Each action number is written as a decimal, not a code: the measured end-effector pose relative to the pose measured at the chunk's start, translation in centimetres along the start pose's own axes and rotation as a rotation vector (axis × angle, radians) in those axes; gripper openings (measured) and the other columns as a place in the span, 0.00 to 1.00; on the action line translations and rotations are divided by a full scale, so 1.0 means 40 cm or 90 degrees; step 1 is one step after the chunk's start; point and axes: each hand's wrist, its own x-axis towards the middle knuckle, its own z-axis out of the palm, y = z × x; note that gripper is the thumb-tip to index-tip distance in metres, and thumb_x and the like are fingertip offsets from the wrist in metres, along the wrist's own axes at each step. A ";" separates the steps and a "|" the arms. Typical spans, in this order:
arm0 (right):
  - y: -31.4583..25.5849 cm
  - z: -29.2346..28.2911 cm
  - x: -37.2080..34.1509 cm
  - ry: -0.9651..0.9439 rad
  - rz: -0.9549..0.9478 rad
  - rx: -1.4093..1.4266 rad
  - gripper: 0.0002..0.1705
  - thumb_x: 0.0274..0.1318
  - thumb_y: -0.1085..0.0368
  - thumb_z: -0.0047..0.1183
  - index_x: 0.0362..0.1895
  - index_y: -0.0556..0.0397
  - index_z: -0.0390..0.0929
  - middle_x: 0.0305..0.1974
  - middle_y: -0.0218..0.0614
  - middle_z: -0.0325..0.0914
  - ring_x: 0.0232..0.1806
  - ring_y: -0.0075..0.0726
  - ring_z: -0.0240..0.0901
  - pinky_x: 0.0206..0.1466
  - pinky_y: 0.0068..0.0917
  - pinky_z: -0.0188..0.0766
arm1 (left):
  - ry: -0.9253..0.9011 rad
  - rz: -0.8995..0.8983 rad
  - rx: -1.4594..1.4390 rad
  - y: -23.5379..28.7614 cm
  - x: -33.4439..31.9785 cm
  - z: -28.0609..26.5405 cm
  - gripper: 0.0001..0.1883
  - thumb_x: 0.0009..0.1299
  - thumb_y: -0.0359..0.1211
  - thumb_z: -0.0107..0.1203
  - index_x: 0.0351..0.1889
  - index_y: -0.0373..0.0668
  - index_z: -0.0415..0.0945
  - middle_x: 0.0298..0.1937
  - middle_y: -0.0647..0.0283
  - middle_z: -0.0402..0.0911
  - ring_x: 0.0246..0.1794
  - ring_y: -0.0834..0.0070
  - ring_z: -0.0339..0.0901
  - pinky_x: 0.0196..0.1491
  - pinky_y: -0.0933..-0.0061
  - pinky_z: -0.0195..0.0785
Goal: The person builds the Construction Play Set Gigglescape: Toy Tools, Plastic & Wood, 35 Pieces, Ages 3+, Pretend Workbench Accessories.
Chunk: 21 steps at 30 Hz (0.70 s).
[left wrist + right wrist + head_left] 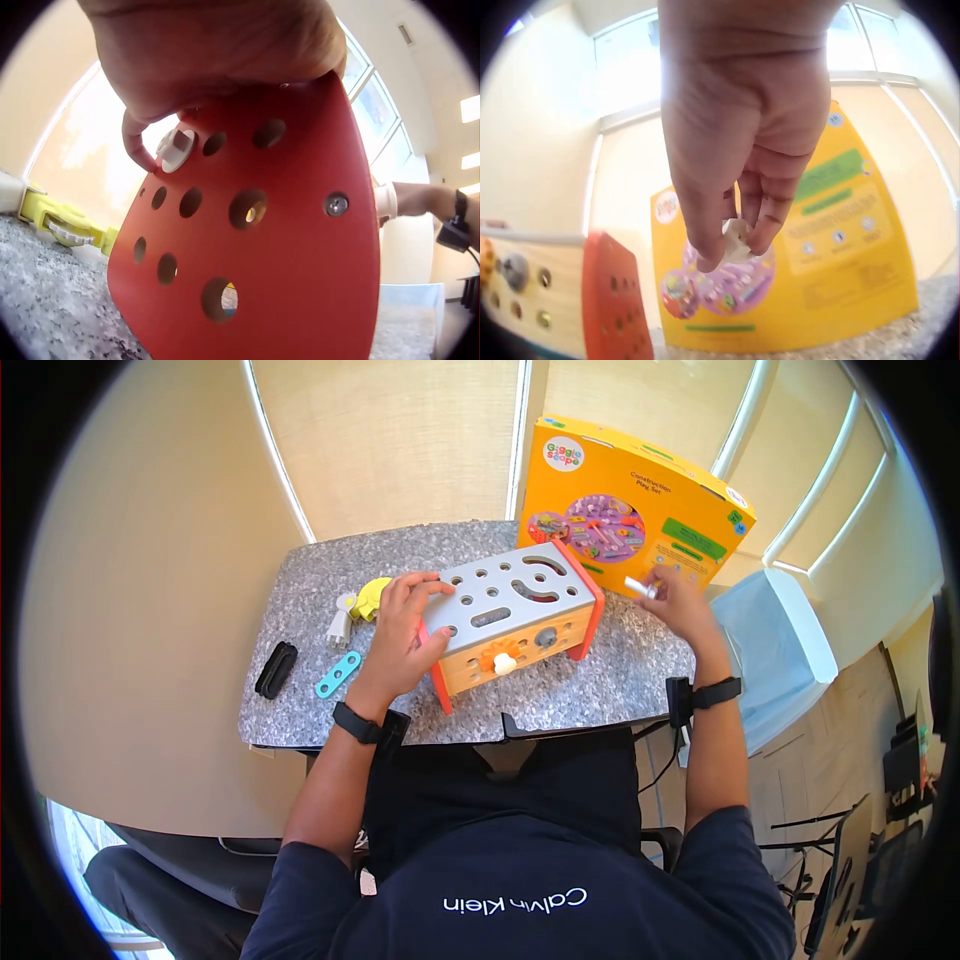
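Note:
A toy workbench (530, 612) with a grey holed top, wooden sides and red end panels stands on the table. My left hand (408, 630) grips its left end, fingers over the top and thumb at the front edge. The left wrist view shows the red end panel (300, 262) below that hand, and a white slotted plug (178, 152) beside one finger. On the front are an orange gear (487, 657) with a white knob (504, 664) and a grey bolt (545, 637). Right of the bench, my right hand (682, 608) pinches a small white piece (737, 240) in the air.
A yellow play-set box (640, 480) stands behind the bench. On the speckled table (610, 690), at left, lie a teal holed strip (338, 674), a black strap-like bundle (276, 670), a yellow piece (372, 598) and a pale grey piece (340, 625). A light-blue covered object (780, 650) is at right.

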 end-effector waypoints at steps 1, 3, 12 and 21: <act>-0.050 -0.035 -0.002 0.023 -0.078 0.014 0.15 0.48 0.69 0.71 0.42 0.54 0.83 0.41 0.45 0.83 0.43 0.49 0.82 0.46 0.41 0.76 | 0.005 -0.005 -0.002 -0.001 0.002 0.002 0.25 0.60 0.35 0.58 0.58 0.42 0.76 0.65 0.53 0.70 0.70 0.50 0.61 0.74 0.49 0.51; -0.139 -0.082 -0.007 0.046 -0.155 0.026 0.15 0.48 0.68 0.71 0.42 0.54 0.83 0.42 0.45 0.83 0.44 0.49 0.81 0.47 0.41 0.76 | 0.012 0.000 -0.003 -0.004 0.002 0.005 0.25 0.59 0.35 0.57 0.57 0.42 0.76 0.65 0.53 0.71 0.70 0.50 0.62 0.74 0.49 0.51; -0.310 -0.070 0.034 -0.108 -0.428 -0.143 0.18 0.49 0.70 0.69 0.47 0.54 0.82 0.46 0.45 0.83 0.54 0.52 0.78 0.58 0.43 0.73 | 0.045 0.008 -0.025 0.000 0.003 0.010 0.24 0.58 0.34 0.55 0.54 0.41 0.76 0.63 0.51 0.73 0.69 0.49 0.64 0.74 0.49 0.53; -0.306 -0.070 0.072 -0.181 -0.438 -0.088 0.11 0.51 0.73 0.66 0.41 0.60 0.83 0.40 0.49 0.84 0.47 0.53 0.81 0.52 0.41 0.76 | 0.044 0.014 -0.020 -0.010 0.002 0.013 0.24 0.57 0.33 0.54 0.54 0.41 0.75 0.63 0.51 0.73 0.69 0.49 0.64 0.74 0.48 0.52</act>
